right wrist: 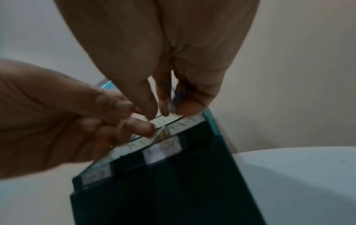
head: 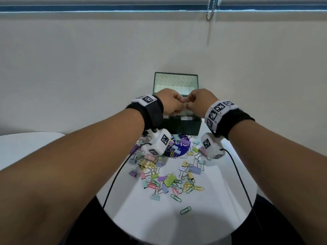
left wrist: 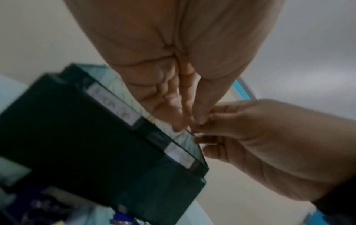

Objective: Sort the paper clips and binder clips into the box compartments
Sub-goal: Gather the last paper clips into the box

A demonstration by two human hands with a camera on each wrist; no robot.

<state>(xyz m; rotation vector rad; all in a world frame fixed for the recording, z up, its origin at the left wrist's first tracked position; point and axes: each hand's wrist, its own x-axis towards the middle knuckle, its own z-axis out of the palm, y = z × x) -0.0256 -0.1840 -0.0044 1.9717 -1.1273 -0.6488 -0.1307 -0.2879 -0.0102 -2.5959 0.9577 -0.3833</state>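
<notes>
An open dark green box stands at the far side of the round white table, its lid upright. Both hands meet just above the box's opening. My right hand pinches the small dark body of a binder clip. My left hand pinches a thin wire that runs to that clip. In the right wrist view the wire stretches between the two sets of fingertips, over the box. The compartments are mostly hidden by the hands.
A mixed pile of pastel binder clips and paper clips lies between my forearms, partly on a purple round disc. One green paper clip lies alone nearer me. White labels sit on the box's front rim. A wall is close behind.
</notes>
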